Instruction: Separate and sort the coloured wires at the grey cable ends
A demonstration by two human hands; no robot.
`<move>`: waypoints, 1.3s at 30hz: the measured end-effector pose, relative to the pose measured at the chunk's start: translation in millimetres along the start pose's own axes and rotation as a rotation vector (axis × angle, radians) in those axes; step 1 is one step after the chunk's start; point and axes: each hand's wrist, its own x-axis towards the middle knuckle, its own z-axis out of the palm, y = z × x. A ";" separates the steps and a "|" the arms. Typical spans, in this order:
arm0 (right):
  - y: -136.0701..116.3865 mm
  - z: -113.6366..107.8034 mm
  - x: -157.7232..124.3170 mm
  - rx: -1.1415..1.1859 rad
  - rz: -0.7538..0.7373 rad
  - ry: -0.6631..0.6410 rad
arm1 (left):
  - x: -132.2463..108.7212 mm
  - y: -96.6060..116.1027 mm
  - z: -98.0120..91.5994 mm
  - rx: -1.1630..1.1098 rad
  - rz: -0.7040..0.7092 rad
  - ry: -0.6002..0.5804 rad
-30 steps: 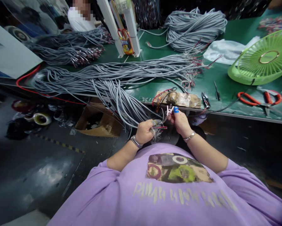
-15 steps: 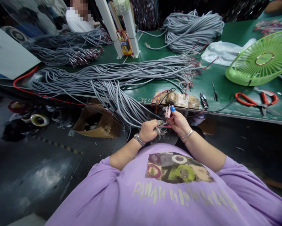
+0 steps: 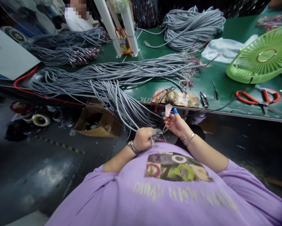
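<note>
My left hand (image 3: 143, 138) is closed round the end of a grey cable (image 3: 131, 111) that hangs down from the green bench (image 3: 225, 83). Thin red and pale wires (image 3: 163, 128) fan out of that end. My right hand (image 3: 178, 124), with a blue cap on one fingertip, pinches a small pale connector (image 3: 168, 109) on one of these wires, just below the bench edge. Both hands sit close together above my lap.
Big bundles of grey cable (image 3: 122, 73) cover the bench. Red-handled scissors (image 3: 258, 98), small cutters (image 3: 204, 99) and a green fan (image 3: 260, 59) lie to the right. A cardboard box (image 3: 96, 122) stands under the bench. Another person (image 3: 78, 15) sits at the far side.
My left hand has dropped lower and nearer my body with the cable end. My right hand has lifted the connector a little, so the thin wires stretch out between the hands.
</note>
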 end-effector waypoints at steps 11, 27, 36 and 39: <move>4.4 -5.1 -12.2 -0.040 0.042 -0.110 | -1.7 -9.9 -3.2 -0.151 -0.127 -0.133; 0.5 -6.6 -55.2 -0.749 -0.504 -0.245 | 43.1 -1.7 4.3 -0.322 -0.524 -0.294; 0.8 -11.4 -45.5 -0.444 -0.318 0.045 | 23.4 -8.6 0.5 -0.119 -0.293 -0.038; 1.3 -12.3 -45.2 -0.292 -0.148 -0.021 | 18.3 -11.0 0.3 0.015 -0.143 0.033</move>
